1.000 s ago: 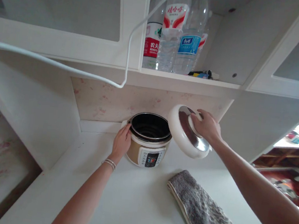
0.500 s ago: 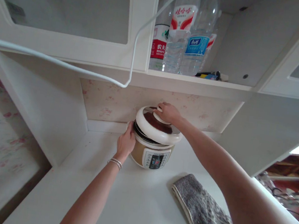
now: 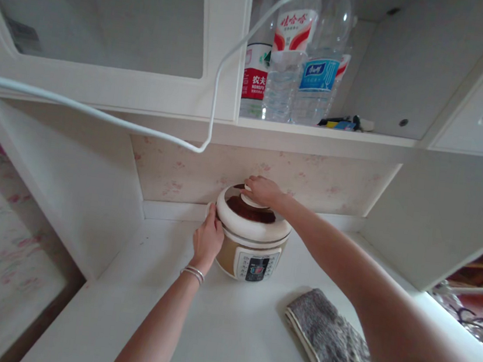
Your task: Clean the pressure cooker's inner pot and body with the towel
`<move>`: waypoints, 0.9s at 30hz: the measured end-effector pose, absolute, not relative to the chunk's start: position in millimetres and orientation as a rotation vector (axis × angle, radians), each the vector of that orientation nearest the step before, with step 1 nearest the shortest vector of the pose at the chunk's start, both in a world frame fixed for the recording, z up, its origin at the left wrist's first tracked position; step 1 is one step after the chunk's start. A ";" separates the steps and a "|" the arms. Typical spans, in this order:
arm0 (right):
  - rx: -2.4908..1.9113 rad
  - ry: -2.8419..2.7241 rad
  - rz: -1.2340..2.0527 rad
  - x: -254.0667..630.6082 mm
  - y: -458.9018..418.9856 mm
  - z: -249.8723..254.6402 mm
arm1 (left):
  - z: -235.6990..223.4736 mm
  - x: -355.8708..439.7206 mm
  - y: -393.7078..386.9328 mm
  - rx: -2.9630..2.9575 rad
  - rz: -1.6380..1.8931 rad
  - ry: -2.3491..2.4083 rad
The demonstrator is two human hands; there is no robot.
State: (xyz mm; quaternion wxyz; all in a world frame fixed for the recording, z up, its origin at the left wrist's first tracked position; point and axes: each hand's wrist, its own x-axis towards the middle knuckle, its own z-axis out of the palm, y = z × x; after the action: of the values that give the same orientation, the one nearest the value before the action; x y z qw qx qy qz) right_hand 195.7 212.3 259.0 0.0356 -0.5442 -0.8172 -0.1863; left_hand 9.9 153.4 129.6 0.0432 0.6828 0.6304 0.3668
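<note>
A small beige rice cooker (image 3: 253,259) with a dark control panel stands at the back of the white counter (image 3: 223,331). Its white lid (image 3: 250,222) with a shiny dark centre sits on top of the pot. My right hand (image 3: 262,190) is closed on the lid's white knob. My left hand (image 3: 208,240), with thin bracelets at the wrist, is wrapped against the cooker's left side.
A grey folded towel (image 3: 335,351) lies on the counter to the right. Above, an open shelf holds three water bottles (image 3: 296,58) and small items (image 3: 345,123). A white cable (image 3: 100,114) hangs across under the wall cabinets. A side wall rises at the left.
My right hand carried the lid from the right of the open pot onto the cooker and set it down level. My left hand stayed on the cooker's side.
</note>
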 end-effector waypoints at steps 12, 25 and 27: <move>-1.608 -2.571 -0.530 198.2 217.4 261.7 | 132.4 8.5 153.5 2.094 1.076 1.958; -1.567 -2.618 -0.526 196.5 215.8 258.8 | 134.8 6.9 152.2 2.096 1.068 1.939; -1.573 -2.615 -0.526 195.3 216.9 258.6 | 134.2 6.6 152.3 2.106 1.055 1.948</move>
State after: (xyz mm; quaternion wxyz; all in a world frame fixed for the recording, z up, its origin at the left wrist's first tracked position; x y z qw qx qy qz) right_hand 195.3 216.9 258.6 0.0224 -0.5078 -0.8443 -0.1698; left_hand 6.6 152.3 134.2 0.0425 0.6884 0.6367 0.3448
